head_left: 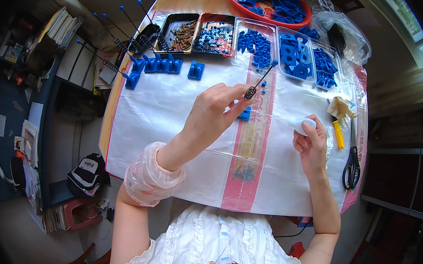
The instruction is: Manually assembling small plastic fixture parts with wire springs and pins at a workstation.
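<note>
The left hand (216,102) pinches a dark spring rod (250,92) by its coil between thumb and fingertips, the blue-tipped shaft slanting up and away. The right hand (312,141) curls around a small white bottle (307,124), nozzle toward the left hand. The rod looks light, its shaft thin and likely whippy, so the thicker coil seems the surer hold, gripped gently lest it flex or roll. The bottle looks light and squeezable, best held around its body. Just beside the left hand's fingers, a blue base (244,114) sits on the sheet-covered bench (175,4). Farther right lie black-handled scissors (352,169); other spring rods (110,65) stand at far left.
</note>
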